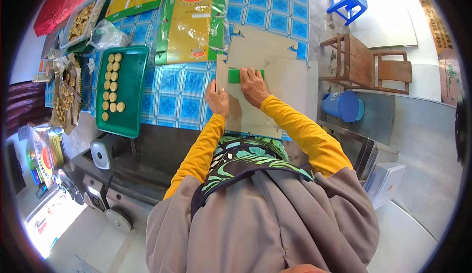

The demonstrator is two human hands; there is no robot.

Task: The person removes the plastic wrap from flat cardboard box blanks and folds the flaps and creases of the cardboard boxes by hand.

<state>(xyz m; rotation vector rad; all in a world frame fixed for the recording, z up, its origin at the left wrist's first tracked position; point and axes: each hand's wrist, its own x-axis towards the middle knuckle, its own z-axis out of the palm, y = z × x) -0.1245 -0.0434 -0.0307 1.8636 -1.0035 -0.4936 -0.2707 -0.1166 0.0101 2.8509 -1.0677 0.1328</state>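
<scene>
Flat grey-brown cardboard (290, 83) with cut notches lies before me on the table, its blank side up. My right hand (254, 90) has its fingers curled over a small green rectangular block (234, 76), which rests on the cardboard. Along the cardboard's left edge is my left hand (217, 99), thumb on top and fingers at the rim. The fingers' undersides are hidden. Just beyond the cardboard lie printed yellow-and-green box sheets (189, 27) in clear plastic.
A green tray (130, 118) with rows of round pastries (114, 86) stands left on the blue checked tablecloth (172, 96). Behind it is a white container (73, 39) of more pastries. To the right are a wooden chair (361, 61), a blue stool (356, 0) and a blue bucket (341, 106).
</scene>
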